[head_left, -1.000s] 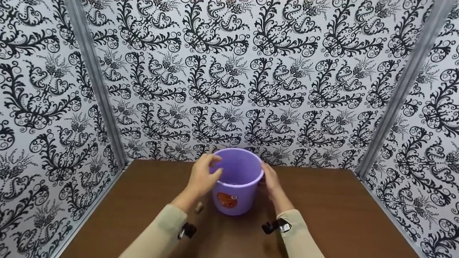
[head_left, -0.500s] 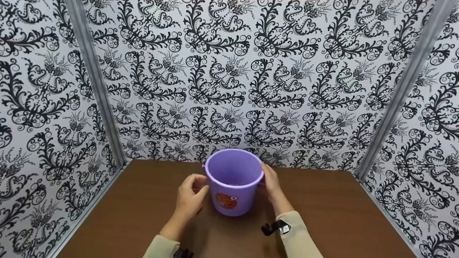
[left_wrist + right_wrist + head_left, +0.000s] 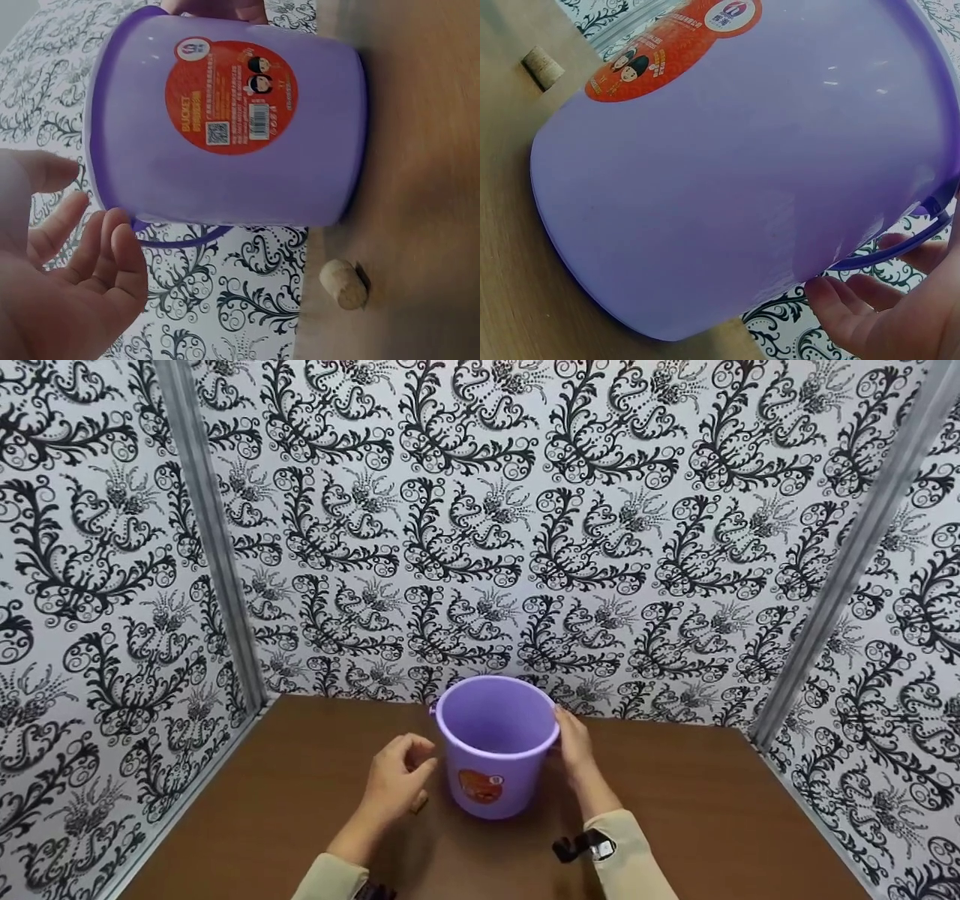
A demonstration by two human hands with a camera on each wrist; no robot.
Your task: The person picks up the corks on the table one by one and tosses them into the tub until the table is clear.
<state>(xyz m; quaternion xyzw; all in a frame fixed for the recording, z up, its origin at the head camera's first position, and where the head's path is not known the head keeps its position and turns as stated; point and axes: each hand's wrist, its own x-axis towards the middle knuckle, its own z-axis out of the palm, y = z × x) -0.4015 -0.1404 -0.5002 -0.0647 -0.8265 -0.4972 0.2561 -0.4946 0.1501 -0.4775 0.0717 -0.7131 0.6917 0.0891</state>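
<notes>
A purple plastic bucket [image 3: 517, 784] with a red-orange label [image 3: 232, 97] stands upright on the brown table. My right hand [image 3: 576, 746] rests against its right side just under the rim, fingers extended; in the right wrist view the fingertips touch the wall beside the bucket's handle [image 3: 900, 251]. To the left of the bucket, my left hand [image 3: 397, 776] hovers near the wall with fingers loosely bent and nothing in them. A small cork [image 3: 345, 285] lies on its side on the table, left of the bucket's base and partly behind the left hand in the head view.
The brown wooden table [image 3: 675, 810] carries the bucket and the cork. Walls covered in black-and-white scroll wallpaper [image 3: 480, 547] enclose the back and both sides, with grey metal posts [image 3: 214, 547] at the corners.
My left hand has come away from the bucket's left rim, moving left and down towards me. My right hand has kept its place on the bucket's right side.
</notes>
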